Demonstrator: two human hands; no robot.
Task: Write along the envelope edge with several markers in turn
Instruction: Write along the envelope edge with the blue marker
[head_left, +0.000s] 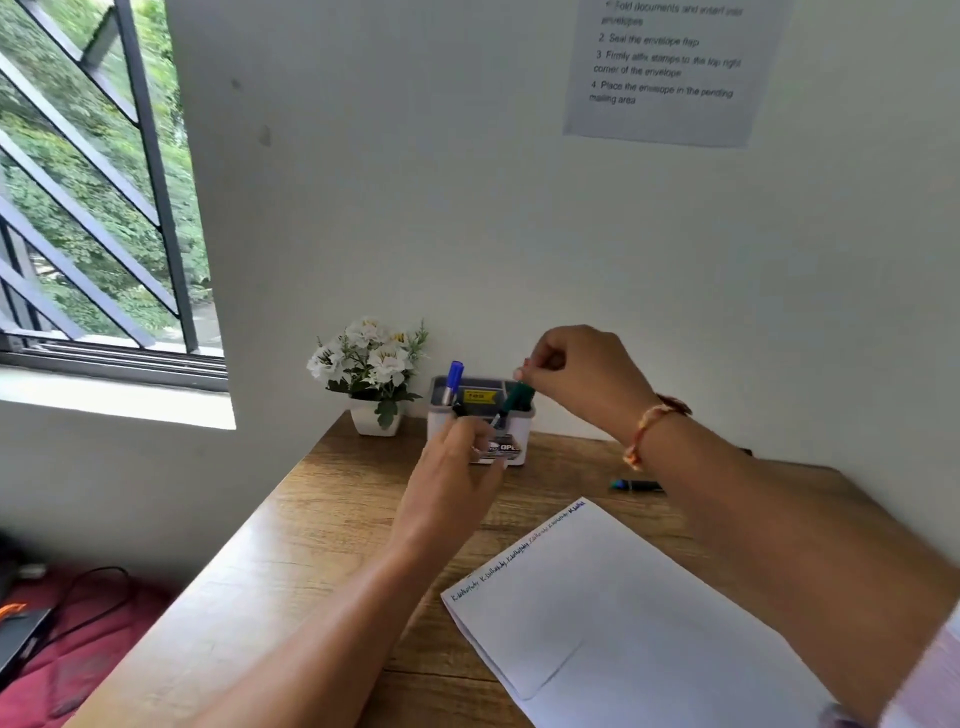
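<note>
Your envelope (654, 623) lies flat on the wooden desk (291, 561), near its front right part, turned at an angle so one corner points toward the wall. It is white, with a seam line showing near its lower middle. Along its upper left edge runs a single line of small handwriting in changing ink colours: greenish at the near end, then blue and dark, a reddish stretch, and blue again at the far corner.

Behind it, by the wall, stands a white holder (480, 423) with a dark inner rim and printed labels. A blue marker (453, 382) stands upright in its left side. A green marker (514, 402) leans over its right side, tip down toward your left hand (457, 475).

Your left hand is closed in front of the holder, fingers pinched around a thin dark item at the green marker's lower end; you cannot tell exactly what it is. Your right hand (582, 374) hovers above the holder, fingertips pinched on the green marker's top end.

Another marker (636, 485) lies on the desk right of the holder. A pot of white flowers (371, 374) sits left of it.
</note>
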